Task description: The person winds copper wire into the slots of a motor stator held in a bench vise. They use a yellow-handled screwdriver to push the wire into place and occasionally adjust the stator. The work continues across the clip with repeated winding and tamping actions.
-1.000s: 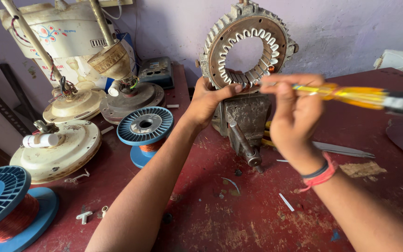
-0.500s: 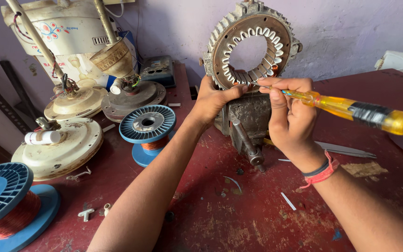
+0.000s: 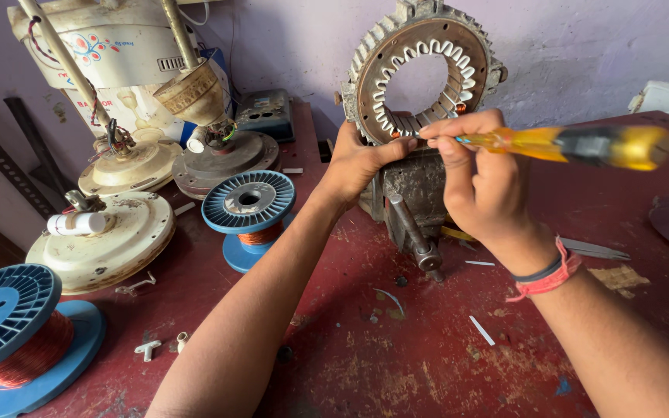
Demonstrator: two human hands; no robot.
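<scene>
Screwdriver pinched in my right hand (image 3: 489,193) at the ring's lower edge.

My right fingers pinched the yellow screwdriver (image 3: 567,145), its long axis running from three o'clock toward nine, tip at the metal ring (image 3: 381,70) standing upright in the vise (image 3: 412,193). My left hand (image 3: 358,162) clasped the ring's six o'clock edge, just beside the tip. Red table (image 3: 427,356); wire spools (image 3: 249,203) at nine o'clock; pale wall behind.

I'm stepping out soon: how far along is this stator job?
Done: the stator ring is clamped upright in the vise, slots bare. In hand: the left hand steadies its rim; the right hand works a yellow-handled screwdriver there. Left: copper wire remains on its blue spools.
</scene>
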